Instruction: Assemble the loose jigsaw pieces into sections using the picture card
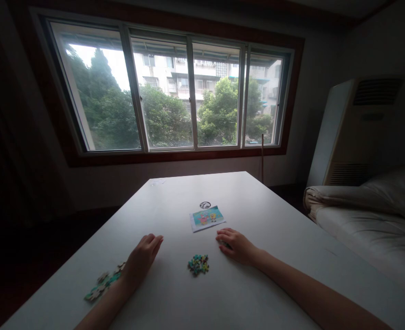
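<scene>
My left hand (143, 257) is raised a little over the white table, its fingers curled and pressed together; whatever they may hold is hidden. Beside and partly behind that wrist lies a loose pile of jigsaw puzzle pieces (101, 288), some green, some showing pale backs. My right hand (237, 246) rests on the table with its fingers bent around puzzle pieces (225, 244), which show only in part between thumb and fingers. Between the hands sits a small heap of green, yellow and dark puzzle pieces (198, 265). Beyond it lies a picture card (207, 218) with cartoon figures on blue.
Behind the card, a round black-and-white mark (205, 205) shows on the white table (175, 197). A pale sofa (353, 220) stands along the right side, with a tall air conditioner (329, 133) behind it. A thin pole (262, 158) leans under the wide window (168, 96).
</scene>
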Tool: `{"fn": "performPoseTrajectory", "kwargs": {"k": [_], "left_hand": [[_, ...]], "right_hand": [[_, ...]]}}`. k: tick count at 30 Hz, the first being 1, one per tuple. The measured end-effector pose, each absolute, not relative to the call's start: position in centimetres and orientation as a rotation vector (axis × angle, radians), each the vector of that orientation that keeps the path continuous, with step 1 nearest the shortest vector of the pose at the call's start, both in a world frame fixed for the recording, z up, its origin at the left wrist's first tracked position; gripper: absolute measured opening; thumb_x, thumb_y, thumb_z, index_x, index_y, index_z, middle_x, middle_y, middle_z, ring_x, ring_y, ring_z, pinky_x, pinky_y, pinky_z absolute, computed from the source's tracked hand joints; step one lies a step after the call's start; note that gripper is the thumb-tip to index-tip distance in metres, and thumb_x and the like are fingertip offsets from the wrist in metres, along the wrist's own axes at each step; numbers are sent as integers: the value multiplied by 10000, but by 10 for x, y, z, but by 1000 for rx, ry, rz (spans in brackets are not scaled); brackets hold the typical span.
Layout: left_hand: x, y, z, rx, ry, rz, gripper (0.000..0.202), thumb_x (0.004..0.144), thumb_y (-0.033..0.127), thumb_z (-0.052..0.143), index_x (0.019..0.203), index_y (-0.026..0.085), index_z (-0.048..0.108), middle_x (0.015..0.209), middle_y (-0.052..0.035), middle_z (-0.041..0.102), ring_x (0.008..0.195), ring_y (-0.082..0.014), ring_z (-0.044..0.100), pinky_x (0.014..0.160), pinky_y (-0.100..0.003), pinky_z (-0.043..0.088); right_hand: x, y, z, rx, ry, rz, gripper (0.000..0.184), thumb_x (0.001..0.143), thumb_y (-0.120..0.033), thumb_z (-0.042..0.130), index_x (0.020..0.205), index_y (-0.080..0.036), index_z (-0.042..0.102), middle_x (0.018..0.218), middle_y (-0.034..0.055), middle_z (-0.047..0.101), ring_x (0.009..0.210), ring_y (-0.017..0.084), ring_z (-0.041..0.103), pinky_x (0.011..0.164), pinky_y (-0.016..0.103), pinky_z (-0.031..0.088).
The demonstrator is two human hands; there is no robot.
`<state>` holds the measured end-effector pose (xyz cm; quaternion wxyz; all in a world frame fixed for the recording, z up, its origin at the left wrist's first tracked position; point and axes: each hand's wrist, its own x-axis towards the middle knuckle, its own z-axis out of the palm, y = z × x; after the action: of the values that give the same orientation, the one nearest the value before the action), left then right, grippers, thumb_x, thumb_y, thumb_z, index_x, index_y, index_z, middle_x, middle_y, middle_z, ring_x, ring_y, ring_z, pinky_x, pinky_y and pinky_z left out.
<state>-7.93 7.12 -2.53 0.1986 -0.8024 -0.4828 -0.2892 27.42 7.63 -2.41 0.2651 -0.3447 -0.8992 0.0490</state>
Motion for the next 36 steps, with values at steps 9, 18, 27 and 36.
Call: {"fn": "performPoseTrajectory", "kwargs": {"k": [9,18,27,36], "left_hand": [[-76,69,-23,-2203,-1333,-780,299,929,263,333,964,167,614,736,-31,543,707,-180,538,656,-298,481],[-74,66,-20,-2182,-1352,-753,255,891,214,381,972,182,620,786,-42,554,727,-181,547,648,-283,490],[-76,66,-20,-2188,-1362,-738,268,903,198,367,991,210,620,877,-52,611,763,-170,595,646,-256,500],[-79,67,-22,-2215,-1369,-766,266,906,232,370,952,207,631,916,-58,655,783,-181,630,663,-272,509]], "right_hand": [[274,75,-22,-939,-2438,134,259,833,-216,548,1084,-186,608,1203,98,593,1135,232,516,969,361,426],[275,74,-22,-924,-2434,132,251,832,-208,546,1075,-191,608,1202,98,593,1133,232,517,966,364,428],[274,74,-22,-939,-2438,137,255,829,-203,549,1076,-191,611,1203,97,594,1129,234,521,956,366,436],[275,75,-23,-939,-2431,144,260,818,-194,558,1072,-191,612,1202,96,595,1136,232,517,969,369,428]]}}
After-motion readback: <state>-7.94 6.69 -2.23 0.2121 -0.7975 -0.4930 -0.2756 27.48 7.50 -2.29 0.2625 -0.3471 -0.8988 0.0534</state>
